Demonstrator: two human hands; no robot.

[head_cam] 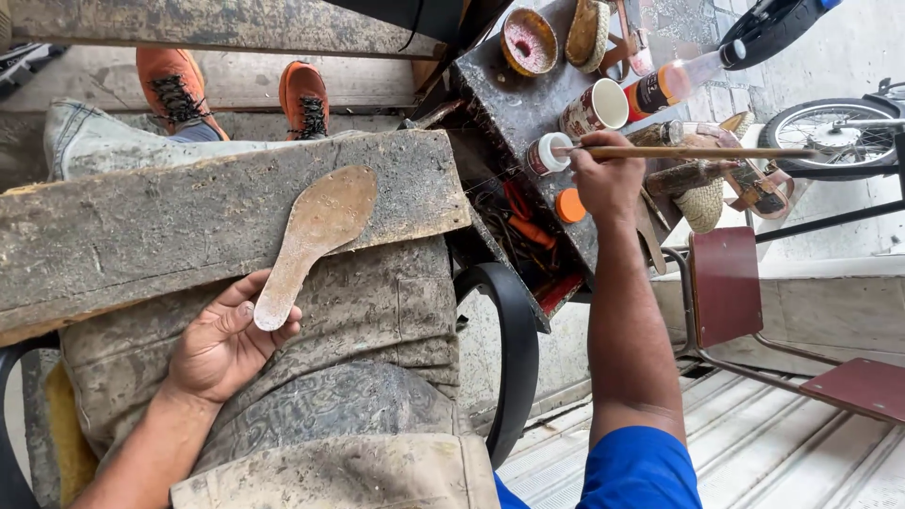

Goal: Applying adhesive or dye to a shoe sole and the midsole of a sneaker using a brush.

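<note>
Left hand (222, 344) pinching flat tan insole (316, 236), right hand (608, 179) gripping thin wooden stick (698, 152).

Daylight is falling on a pale concrete floor (830, 57). A dark red metal chair (726, 283) is standing right of the grimy table (509, 104), and a bicycle wheel (825, 127) is showing beyond.

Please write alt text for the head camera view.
A person's left hand holds a flat shoe insole on a worn wooden board across the lap, while the right hand dips a brush into a small jar.
</note>
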